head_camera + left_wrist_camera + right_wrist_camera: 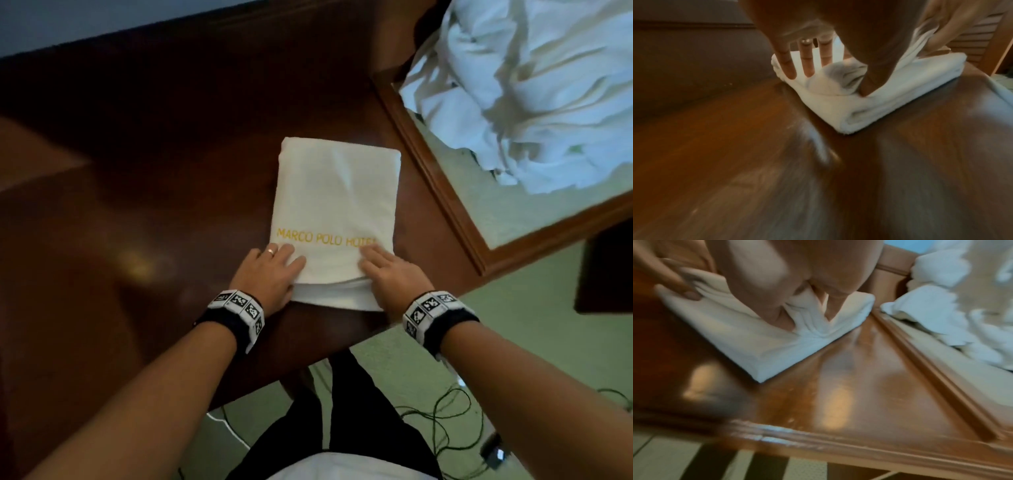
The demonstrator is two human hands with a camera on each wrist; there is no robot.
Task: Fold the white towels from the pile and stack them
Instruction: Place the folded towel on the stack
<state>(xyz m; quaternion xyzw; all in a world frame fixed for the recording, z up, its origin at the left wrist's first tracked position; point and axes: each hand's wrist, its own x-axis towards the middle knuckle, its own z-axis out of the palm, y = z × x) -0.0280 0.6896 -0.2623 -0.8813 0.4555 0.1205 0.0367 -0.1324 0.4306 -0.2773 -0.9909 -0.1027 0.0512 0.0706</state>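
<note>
A white folded towel (335, 192) with yellow "MARCO POLO HOTEL" lettering lies flat on the dark wooden table (154, 171). My left hand (274, 270) is at its near left corner, fingers spread straight on top and thumb tucked under the upper fold. In the left wrist view this hand (838, 82) pinches that fold of the towel (890, 100). My right hand (383, 270) holds the near right corner the same way. In the right wrist view its thumb and a finger (807, 321) bunch the towel's (756, 345) layers. A lower layer sticks out towards me.
The pile of unfolded white towels (534, 96) (962, 321) lies on a glass-topped table with a wooden frame (445, 192) at the right. Cables (445, 421) trail over the green floor below, and a dark block (606, 274) stands at the right edge.
</note>
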